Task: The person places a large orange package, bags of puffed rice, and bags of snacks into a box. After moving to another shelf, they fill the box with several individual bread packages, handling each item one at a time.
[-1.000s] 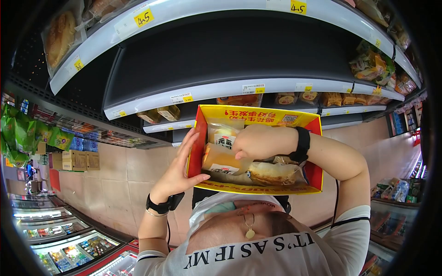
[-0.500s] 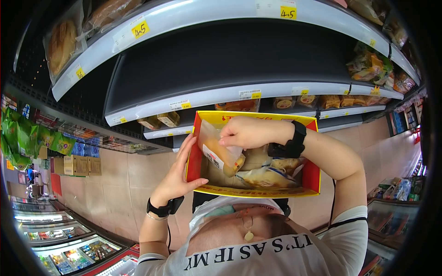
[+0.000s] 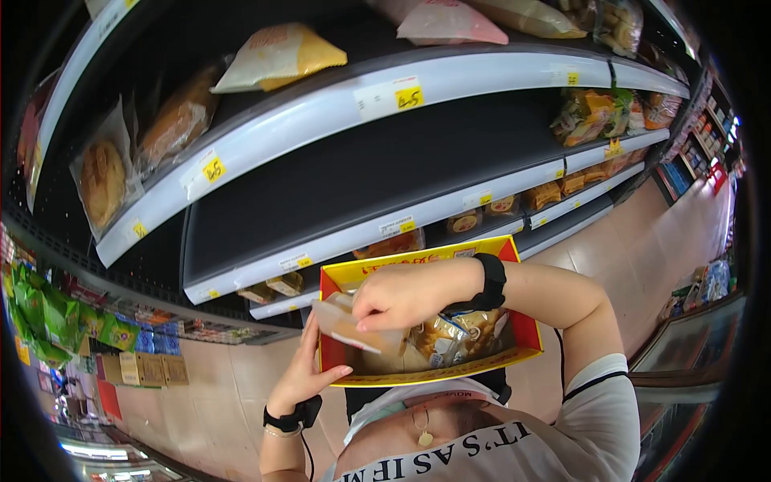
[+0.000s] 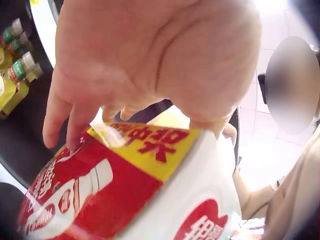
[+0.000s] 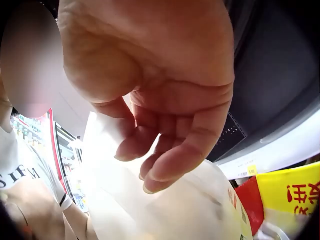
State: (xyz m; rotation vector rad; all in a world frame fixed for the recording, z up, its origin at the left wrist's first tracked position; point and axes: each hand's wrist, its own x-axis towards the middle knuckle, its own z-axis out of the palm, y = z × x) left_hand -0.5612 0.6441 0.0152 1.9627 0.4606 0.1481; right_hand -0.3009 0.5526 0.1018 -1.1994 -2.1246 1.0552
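A red and yellow cardboard box [image 3: 528, 325] is held against the front of the body. My left hand [image 3: 299, 377] grips its left end, the thumb at the near rim and the fingers along the outer side. That printed box wall [image 4: 125, 195] fills the lower left wrist view. Over the box's left half, my right hand [image 3: 414, 296] pinches the top of a translucent bag of bread [image 3: 353, 331]. Seen from the right wrist, the pale bag [image 5: 145, 215] hangs below the curled fingers. Other packaged breads [image 3: 462, 336] lie in the box's right part.
Ahead stands a dark shelf unit with white price-tagged edges [image 3: 337, 245]. Wrapped breads [image 3: 277, 56] sit on the upper shelf, and more packets [image 3: 590, 112] at the right end. Green bags [image 3: 48, 321] hang at the left, near brown cartons [image 3: 144, 369].
My right hand, earlier down in the box, has lifted the bread bag and moved left with it. The view has tilted up, showing more of the upper shelf. My left hand stays on the box.
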